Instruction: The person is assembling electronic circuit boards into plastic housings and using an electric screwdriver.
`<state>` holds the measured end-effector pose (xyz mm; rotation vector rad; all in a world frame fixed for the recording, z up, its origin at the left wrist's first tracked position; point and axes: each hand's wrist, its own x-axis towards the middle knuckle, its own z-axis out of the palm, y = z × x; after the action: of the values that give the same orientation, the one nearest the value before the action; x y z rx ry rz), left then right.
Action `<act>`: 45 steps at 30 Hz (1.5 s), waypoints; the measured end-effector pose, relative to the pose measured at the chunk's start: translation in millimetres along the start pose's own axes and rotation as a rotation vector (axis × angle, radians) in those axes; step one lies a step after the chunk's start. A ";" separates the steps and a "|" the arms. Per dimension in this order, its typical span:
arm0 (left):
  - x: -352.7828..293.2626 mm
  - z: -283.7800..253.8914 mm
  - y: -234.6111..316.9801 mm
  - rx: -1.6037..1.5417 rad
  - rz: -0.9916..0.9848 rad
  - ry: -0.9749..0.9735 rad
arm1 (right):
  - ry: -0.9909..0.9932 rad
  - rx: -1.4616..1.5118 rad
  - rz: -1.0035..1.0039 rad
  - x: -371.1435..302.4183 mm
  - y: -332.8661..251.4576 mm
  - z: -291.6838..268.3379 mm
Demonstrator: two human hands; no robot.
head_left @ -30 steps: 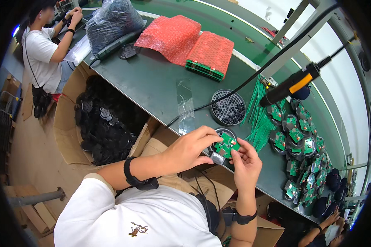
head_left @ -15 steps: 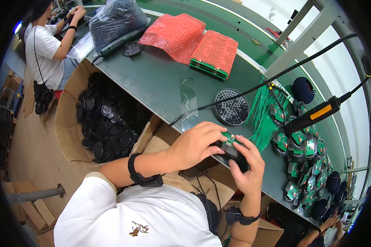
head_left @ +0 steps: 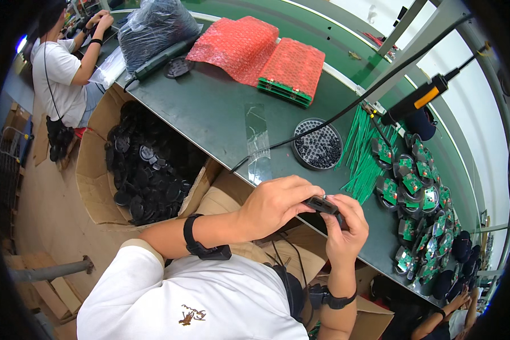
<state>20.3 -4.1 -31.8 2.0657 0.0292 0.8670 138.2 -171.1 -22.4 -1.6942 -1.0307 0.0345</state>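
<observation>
Between my two hands, over the near edge of the bench, is a small black plastic housing (head_left: 321, 204) with its narrow side toward me. My left hand (head_left: 277, 203) pinches its left end between thumb and fingers. The other end is gripped by my right hand (head_left: 347, 226), thumb in front and fingers behind. The circuit board inside is not visible at this angle. Just beyond my hands stands a round dish (head_left: 318, 144) of small black parts. Thin green wires (head_left: 361, 156) lie to its right.
A black electric screwdriver (head_left: 416, 101) hangs above a pile of housings with green boards (head_left: 412, 187) at right. Farther back lie red bubble-wrapped boards (head_left: 293, 67). A carton (head_left: 96, 187) of black parts stands left, below the bench edge. A black cable (head_left: 345, 107) crosses the view. Another person (head_left: 59, 68) works far left.
My hands have tilted the housing, so its green board no longer shows and a black side does. The hanging screwdriver has moved left and up in view.
</observation>
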 end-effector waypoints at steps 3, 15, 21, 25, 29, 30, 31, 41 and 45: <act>0.4 -0.6 -0.8 0.018 0.014 0.000 | -0.001 0.026 0.012 -0.9 -0.4 1.4; 2.8 0.6 -2.4 0.116 0.094 0.005 | 0.027 0.018 -0.008 -0.2 -0.5 1.6; 3.1 0.3 -2.9 0.105 0.096 0.005 | 0.004 0.038 -0.028 -1.5 2.4 -0.1; 3.4 1.0 -3.5 0.078 0.085 0.008 | 0.024 0.275 0.153 -5.4 0.5 1.0; 1.3 -0.1 -5.5 0.055 0.091 0.007 | -0.016 0.417 0.203 -2.5 0.2 -1.6; 0.6 -0.5 -6.0 0.048 0.083 0.009 | -0.006 0.415 0.212 -0.5 0.6 -4.5; 0.1 -0.6 -6.5 0.040 0.076 0.011 | -0.053 0.483 0.203 2.3 1.2 -9.2; 0.7 -4.6 -5.1 0.022 0.081 -0.024 | -0.121 0.370 0.199 7.5 1.4 -16.5; 2.6 -4.9 -3.6 0.007 0.055 -0.032 | -0.087 0.292 0.168 6.2 -1.7 -14.0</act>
<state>20.4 2.4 -31.1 2.0957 -0.0426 0.8681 148.0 -177.8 -12.6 -1.5165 -0.8964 0.3536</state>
